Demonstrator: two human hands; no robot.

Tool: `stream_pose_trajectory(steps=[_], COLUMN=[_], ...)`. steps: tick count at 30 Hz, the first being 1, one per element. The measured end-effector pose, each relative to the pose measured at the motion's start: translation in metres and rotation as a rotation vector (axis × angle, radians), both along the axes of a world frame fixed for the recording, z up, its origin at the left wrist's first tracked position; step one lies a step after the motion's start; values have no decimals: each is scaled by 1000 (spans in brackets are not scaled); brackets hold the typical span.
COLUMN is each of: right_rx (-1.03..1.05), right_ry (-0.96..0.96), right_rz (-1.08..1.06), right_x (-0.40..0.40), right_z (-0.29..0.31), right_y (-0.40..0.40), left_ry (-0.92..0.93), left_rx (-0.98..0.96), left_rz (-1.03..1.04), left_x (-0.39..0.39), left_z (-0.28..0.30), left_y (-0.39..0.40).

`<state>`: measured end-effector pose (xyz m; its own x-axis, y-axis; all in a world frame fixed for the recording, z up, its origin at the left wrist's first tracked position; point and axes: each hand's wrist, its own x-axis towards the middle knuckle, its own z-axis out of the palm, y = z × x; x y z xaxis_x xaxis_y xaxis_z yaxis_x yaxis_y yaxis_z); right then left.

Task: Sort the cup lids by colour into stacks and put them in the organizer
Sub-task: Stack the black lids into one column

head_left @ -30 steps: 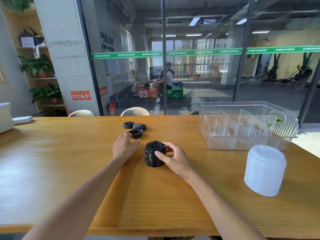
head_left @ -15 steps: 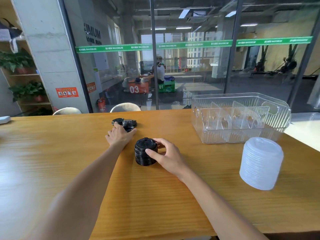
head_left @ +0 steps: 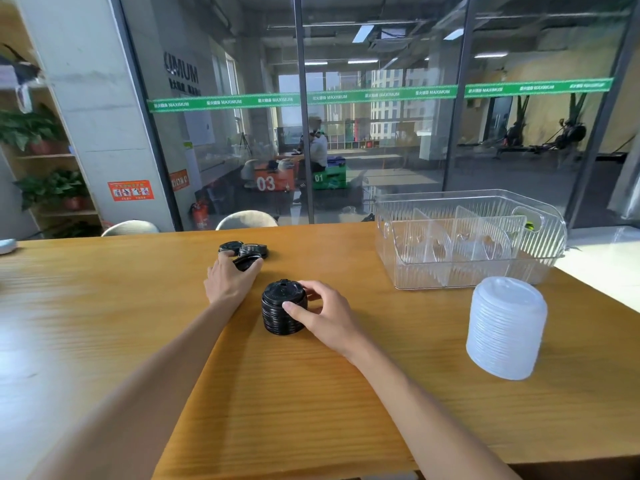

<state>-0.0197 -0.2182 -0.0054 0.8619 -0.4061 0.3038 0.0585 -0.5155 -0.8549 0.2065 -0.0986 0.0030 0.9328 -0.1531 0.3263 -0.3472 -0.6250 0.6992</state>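
Hands split the work at the wooden table (head_left: 104, 341) as the left hand (head_left: 230, 278), having reached forward, gripped a loose black lid (head_left: 246, 262) while the right hand (head_left: 323, 315) clasped the black lid stack (head_left: 283, 311), leaving the clear organizer (head_left: 467, 237) unfilled beside the white lid stack (head_left: 505, 329).
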Motion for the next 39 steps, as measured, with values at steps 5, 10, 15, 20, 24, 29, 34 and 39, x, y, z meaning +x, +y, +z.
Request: stream_pose_trajectory(steps=[5,10,15,20,24,29,34,39], right_rx=[-6,-17,-37,-27,-19,-19,-13,-16], right_ry=[3,-2,7,10,17,18,17,15], right_rz=[-6,-5,-10,-6,-4,-13,-3,-5], right_x=[-1,-3,-4,-4,-3,-2,-2,-3], right_z=[1,3,4,3,2,0,0,2], right_y=[0,3,4,3,2,1,0,1], left_ry=[47,36,19,-21,-96,-82,-124,-177], left_rx=[-153,-275,-368,-453,-403,-397,-379,-392], left_rz=[-51,-109,-147,-208,-233,-230,-242,-246], left_x=[-22,-52,-75,-86,-89,-90,-92,-98], left_z=[0,1,4,7,3,-1,-4,-1], left_y=[16,35,52,67,74,76,80,82])
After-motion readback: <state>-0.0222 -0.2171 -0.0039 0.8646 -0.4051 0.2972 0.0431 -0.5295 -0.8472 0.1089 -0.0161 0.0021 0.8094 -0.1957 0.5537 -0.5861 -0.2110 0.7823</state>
